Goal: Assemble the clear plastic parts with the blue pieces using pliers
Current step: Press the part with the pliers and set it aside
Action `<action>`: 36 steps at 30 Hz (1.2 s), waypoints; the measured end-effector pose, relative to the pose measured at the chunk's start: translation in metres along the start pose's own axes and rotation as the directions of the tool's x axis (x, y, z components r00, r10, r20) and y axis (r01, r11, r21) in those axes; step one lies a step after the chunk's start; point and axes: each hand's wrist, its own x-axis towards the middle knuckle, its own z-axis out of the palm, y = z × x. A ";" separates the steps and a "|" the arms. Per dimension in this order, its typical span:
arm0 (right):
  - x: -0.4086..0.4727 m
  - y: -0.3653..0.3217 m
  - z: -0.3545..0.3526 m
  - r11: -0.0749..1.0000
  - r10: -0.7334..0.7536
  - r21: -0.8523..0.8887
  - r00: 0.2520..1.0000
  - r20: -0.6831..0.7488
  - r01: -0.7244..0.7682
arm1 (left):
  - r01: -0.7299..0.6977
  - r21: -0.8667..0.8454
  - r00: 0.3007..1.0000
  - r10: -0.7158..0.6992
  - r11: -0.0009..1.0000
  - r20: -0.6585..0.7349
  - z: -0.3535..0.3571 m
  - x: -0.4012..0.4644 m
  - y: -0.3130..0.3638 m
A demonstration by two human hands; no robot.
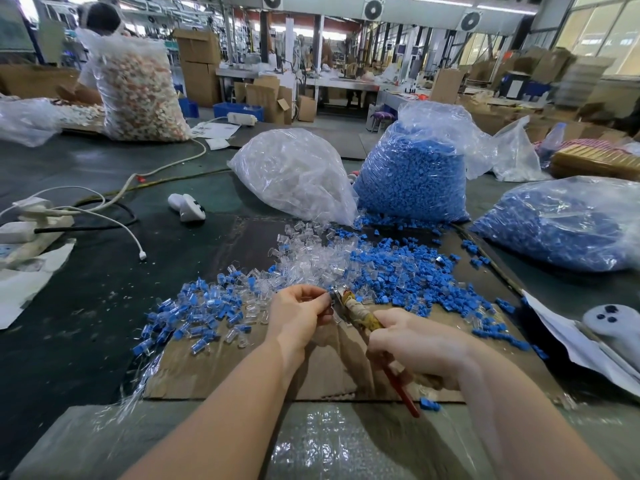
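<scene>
I note my left hand (298,311) pinching a small clear plastic part (335,318), its fingers closed on it against the nose of the pliers (360,315). My right hand (414,344) is wrapped tight around the pliers' handles. Loose blue pieces (408,271) lie at 1 o'clock on the cardboard sheet (221,368) over the table (86,289); assembled parts (194,313) lie at 10 o'clock.

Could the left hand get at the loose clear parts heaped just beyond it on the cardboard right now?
Probably not straight away. The heap of clear parts lies open, with nothing over it, but the left hand is pinching a small part at the nose of the pliers, so it would need to let go first.
</scene>
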 end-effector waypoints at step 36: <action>0.046 0.081 -0.006 0.776 -0.171 -0.547 0.730 -0.662 -0.314 | -0.104 0.952 0.803 0.590 0.287 -0.090 -0.076 0.010 0.010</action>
